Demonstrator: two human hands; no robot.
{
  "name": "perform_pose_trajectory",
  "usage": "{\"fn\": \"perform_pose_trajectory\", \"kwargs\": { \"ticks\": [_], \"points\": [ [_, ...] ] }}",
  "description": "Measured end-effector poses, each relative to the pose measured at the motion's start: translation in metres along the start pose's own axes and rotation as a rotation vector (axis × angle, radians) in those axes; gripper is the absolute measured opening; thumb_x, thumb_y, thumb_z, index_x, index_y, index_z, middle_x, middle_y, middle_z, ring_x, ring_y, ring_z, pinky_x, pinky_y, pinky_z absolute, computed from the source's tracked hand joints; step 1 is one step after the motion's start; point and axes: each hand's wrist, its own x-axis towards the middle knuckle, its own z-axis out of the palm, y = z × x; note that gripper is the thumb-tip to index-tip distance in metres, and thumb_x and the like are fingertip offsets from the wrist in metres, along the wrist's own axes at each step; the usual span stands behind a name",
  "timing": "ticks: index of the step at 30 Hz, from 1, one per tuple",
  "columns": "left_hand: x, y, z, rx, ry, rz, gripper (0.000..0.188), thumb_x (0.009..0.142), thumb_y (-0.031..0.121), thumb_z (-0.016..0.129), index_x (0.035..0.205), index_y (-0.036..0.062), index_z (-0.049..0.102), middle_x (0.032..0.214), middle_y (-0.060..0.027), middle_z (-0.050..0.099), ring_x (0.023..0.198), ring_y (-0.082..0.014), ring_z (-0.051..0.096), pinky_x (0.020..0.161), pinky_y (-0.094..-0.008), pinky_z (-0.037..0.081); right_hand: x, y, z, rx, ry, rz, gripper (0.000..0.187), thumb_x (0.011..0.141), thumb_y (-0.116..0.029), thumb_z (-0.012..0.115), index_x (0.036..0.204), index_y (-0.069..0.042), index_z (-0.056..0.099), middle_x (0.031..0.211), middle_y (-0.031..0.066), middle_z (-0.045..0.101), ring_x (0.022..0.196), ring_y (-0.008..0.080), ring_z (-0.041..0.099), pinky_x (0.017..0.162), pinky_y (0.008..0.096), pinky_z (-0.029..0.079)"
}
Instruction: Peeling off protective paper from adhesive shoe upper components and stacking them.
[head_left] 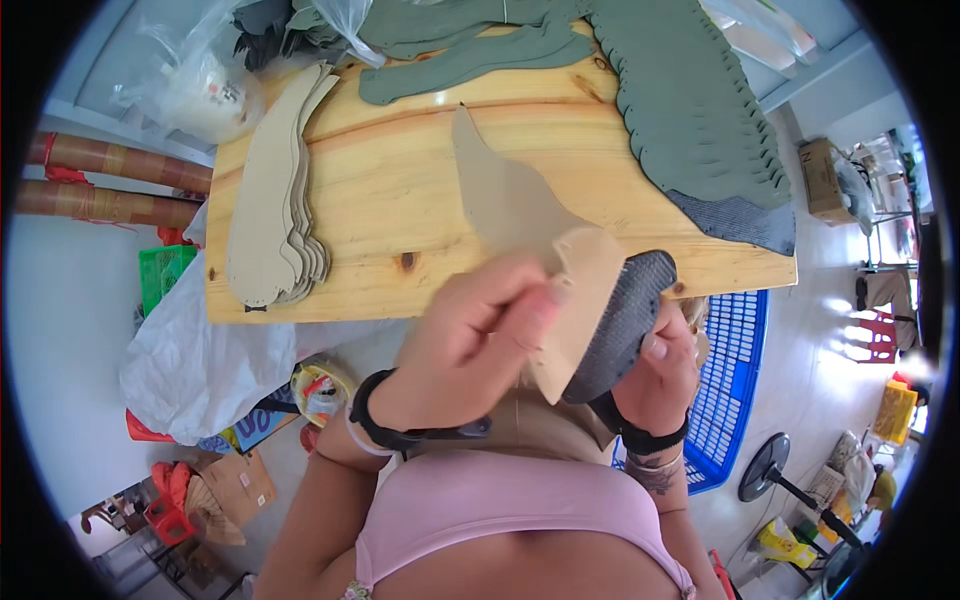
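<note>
In front of my chest, near the table's front edge, my left hand [490, 325] pinches a thin beige cut panel [590, 265] between thumb and fingers. The panel's long tapering end [500, 185] reaches up over the tabletop. My right hand [662, 370] grips a dark mesh-textured cut piece [622, 325] by its right edge, thumb on top. This dark piece is right beside the beige panel and partly behind it; whether the two are joined I cannot tell. The fingers under the dark piece are hidden.
On the wooden table [400, 210] lie a fanned stack of beige panels [270, 200] at left, green panels [480, 65] at the back and overlapping scalloped green pieces [700, 110] at right. A blue plastic basket [735, 370] stands below right, near a black fan [765, 465].
</note>
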Motion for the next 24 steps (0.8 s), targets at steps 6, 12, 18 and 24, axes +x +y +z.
{"fn": "perform_pose_trajectory", "kwargs": {
  "ticks": [6, 12, 18, 24],
  "points": [
    [-0.008, 0.001, -0.034, -0.448, 0.207, -0.129, 0.019, 0.101, 0.022, 0.049, 0.092, 0.0074, 0.057, 0.068, 0.0084, 0.046, 0.050, 0.0028, 0.032, 0.042, -0.0156, 0.022, 0.009, -0.005, -0.006, 0.092, 0.062, 0.058, 0.015, 0.090, -0.017, 0.050, 0.086, -0.004, 0.055, 0.088, 0.0063, 0.061, 0.081, 0.0166, 0.057, 0.076, 0.0306, 0.045],
    [-0.031, 0.002, -0.084, -0.968, 0.600, -0.242, 0.016, 0.098, 0.016, 0.054, 0.100, 0.0033, 0.063, 0.067, 0.0056, 0.055, 0.046, -0.0002, 0.041, 0.039, -0.0180, 0.029, 0.024, -0.017, 0.007, 0.283, 0.360, 0.184, 0.021, 0.092, -0.020, 0.043, 0.091, -0.003, 0.056, 0.099, 0.0090, 0.063, 0.090, 0.0218, 0.061, 0.083, 0.0357, 0.047],
    [-0.061, -0.011, -0.133, -0.927, 0.549, 0.032, 0.029, 0.098, 0.017, 0.054, 0.120, -0.0009, 0.059, 0.120, -0.0131, 0.062, 0.109, -0.0220, 0.061, 0.095, -0.0366, 0.048, 0.035, -0.029, -0.012, 0.182, 0.109, 0.273, 0.020, 0.090, -0.016, 0.041, 0.089, -0.002, 0.056, 0.092, 0.0080, 0.063, 0.083, 0.0185, 0.060, 0.078, 0.0329, 0.047],
    [-0.103, -0.020, -0.199, -0.545, 0.513, 0.315, 0.038, 0.099, 0.020, 0.048, 0.130, -0.0016, 0.054, 0.138, -0.0143, 0.051, 0.123, -0.0270, 0.052, 0.107, -0.0370, 0.039, 0.035, -0.046, -0.031, -0.071, 0.065, 0.332, 0.016, 0.088, -0.015, 0.043, 0.082, -0.004, 0.053, 0.077, 0.0016, 0.054, 0.065, 0.0104, 0.047, 0.063, 0.0240, 0.038]
  ]
}}
